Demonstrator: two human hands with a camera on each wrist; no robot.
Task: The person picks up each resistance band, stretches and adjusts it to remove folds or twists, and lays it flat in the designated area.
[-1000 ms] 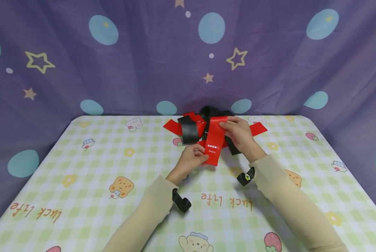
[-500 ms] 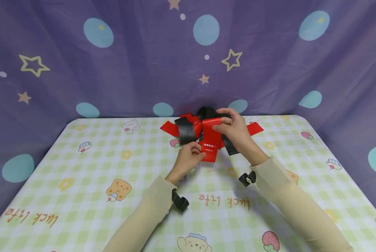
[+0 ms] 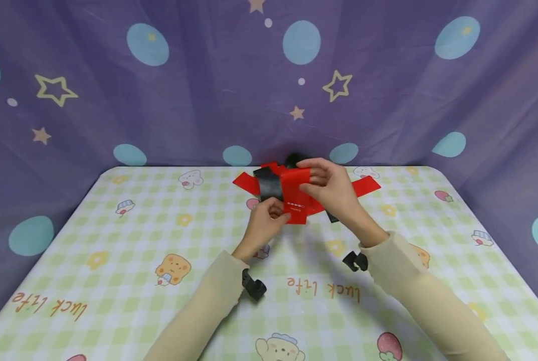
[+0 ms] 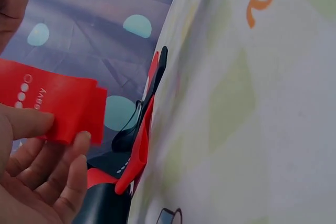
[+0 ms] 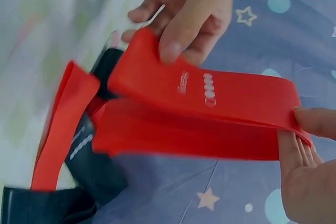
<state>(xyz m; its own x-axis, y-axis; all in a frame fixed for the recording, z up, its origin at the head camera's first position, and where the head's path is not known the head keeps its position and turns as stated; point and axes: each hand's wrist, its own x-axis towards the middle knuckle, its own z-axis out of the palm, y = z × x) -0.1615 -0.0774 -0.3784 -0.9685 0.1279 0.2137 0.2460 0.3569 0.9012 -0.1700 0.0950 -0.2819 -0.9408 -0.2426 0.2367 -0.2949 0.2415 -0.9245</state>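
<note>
A red loop resistance band [image 3: 295, 193] with white dots and lettering is held up over the pile. My left hand [image 3: 263, 220] pinches its lower end between thumb and fingers; the left wrist view shows the thumb on the printed face [image 4: 52, 93]. At the upper end is my right hand [image 3: 334, 190]. In the right wrist view this hand [image 5: 304, 166] has its fingers inside the loop and its thumb on the outer face, and the band's two layers [image 5: 236, 90] stand apart.
Behind the held band lie more red bands [image 3: 367, 185] and black bands [image 3: 270, 184], crossed in a heap at the table's back edge. A checked, printed cloth [image 3: 133, 240] covers the table. A purple curtain [image 3: 214, 90] hangs behind.
The held band has shifted left and slightly up. My right hand went from pinching its upper right edge to having its fingers inside the loop. My left hand kept its pinch.
</note>
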